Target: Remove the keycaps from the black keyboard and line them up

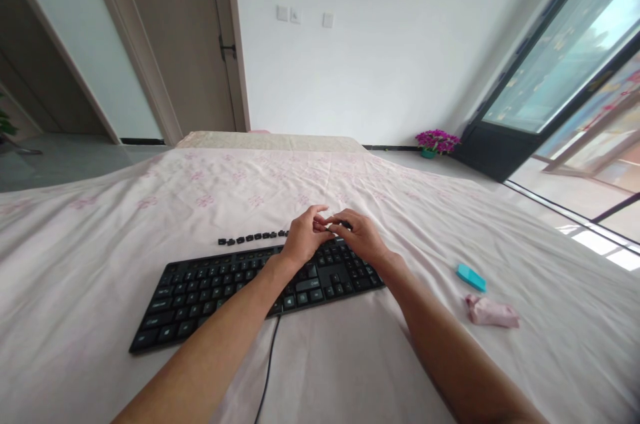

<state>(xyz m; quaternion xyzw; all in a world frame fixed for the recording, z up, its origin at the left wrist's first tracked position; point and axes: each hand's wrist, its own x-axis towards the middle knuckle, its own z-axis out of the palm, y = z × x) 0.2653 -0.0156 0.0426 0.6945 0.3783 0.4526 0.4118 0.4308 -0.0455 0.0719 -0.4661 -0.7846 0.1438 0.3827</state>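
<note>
A black keyboard (210, 287) lies on a bed covered with a pale pink flowered sheet (100, 244). Both my hands hover over its far right end. My left hand (303, 237) and my right hand (363, 234) meet with their fingertips pinched together around something small and dark that I cannot make out. A row of several loose black keycaps (253, 237) lies on the sheet just behind the keyboard, left of my left hand.
A teal block (471, 277) and a crumpled pink cloth (493, 313) lie on the sheet to the right. The keyboard's cable (267, 371) runs toward me. A flower pot (436, 142) stands on the floor by the glass door.
</note>
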